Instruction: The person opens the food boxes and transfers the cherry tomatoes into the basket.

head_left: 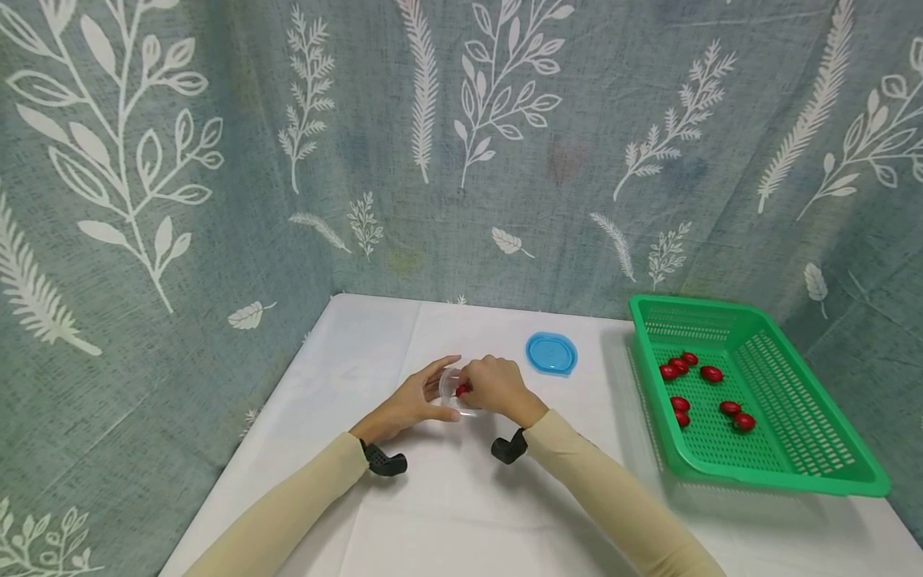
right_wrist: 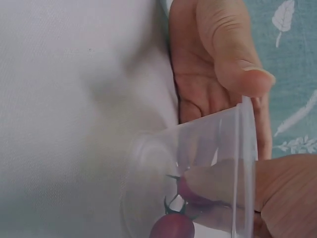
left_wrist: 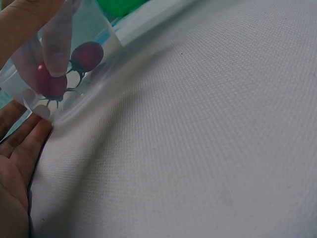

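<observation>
A clear plastic container [head_left: 449, 383] stands tilted on the white cloth between my hands. My left hand [head_left: 413, 405] is spread around its left side, with the thumb at the rim in the right wrist view and straight fingers [left_wrist: 32, 139] by the base in the left wrist view. From above, my right hand [head_left: 499, 386] reaches into the container and pinches a red cherry tomato [left_wrist: 51, 84] with a green calyx. Another cherry tomato [right_wrist: 173, 227] lies beside it inside, seen through the wall.
Right of the hands stands a green plastic basket [head_left: 667, 441] with several cherry tomatoes [head_left: 711, 373] spread over its bottom. A blue lid [head_left: 551, 353] lies behind the right hand. Patterned grey-green curtain [head_left: 447, 240] hangs at the back and left of the table.
</observation>
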Available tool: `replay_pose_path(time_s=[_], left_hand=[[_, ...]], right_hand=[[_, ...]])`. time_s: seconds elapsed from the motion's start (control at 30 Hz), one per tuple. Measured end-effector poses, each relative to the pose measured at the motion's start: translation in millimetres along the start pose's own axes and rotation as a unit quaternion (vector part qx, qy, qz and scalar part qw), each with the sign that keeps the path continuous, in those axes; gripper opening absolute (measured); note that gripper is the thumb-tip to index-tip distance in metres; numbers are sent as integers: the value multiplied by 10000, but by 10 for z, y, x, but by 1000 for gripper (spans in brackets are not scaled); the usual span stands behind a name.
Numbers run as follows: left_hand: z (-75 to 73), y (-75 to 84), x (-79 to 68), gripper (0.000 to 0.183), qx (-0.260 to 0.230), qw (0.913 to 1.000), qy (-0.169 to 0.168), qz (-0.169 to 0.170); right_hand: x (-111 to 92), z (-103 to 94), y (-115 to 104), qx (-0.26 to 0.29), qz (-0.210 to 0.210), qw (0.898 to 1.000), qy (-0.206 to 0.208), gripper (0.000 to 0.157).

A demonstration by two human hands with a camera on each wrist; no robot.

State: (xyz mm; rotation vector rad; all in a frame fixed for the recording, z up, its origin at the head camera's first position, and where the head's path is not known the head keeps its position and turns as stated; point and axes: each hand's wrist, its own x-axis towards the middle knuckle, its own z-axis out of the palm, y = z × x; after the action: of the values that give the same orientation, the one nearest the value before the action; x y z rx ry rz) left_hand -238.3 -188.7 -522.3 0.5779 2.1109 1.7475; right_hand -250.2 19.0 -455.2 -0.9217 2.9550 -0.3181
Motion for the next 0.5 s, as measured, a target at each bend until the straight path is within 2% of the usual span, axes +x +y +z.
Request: replay_pose_path(time_s=[0.27,0.5], left_hand=[[1,0,-2,104,19,10000,6,-36],[-2,-7,-4,104,43,10000,14,-54]], right_hand=[[-47,-58,48,818,13,9966,20,23],[-92,-115,101,1627,-202,9864,139,23]])
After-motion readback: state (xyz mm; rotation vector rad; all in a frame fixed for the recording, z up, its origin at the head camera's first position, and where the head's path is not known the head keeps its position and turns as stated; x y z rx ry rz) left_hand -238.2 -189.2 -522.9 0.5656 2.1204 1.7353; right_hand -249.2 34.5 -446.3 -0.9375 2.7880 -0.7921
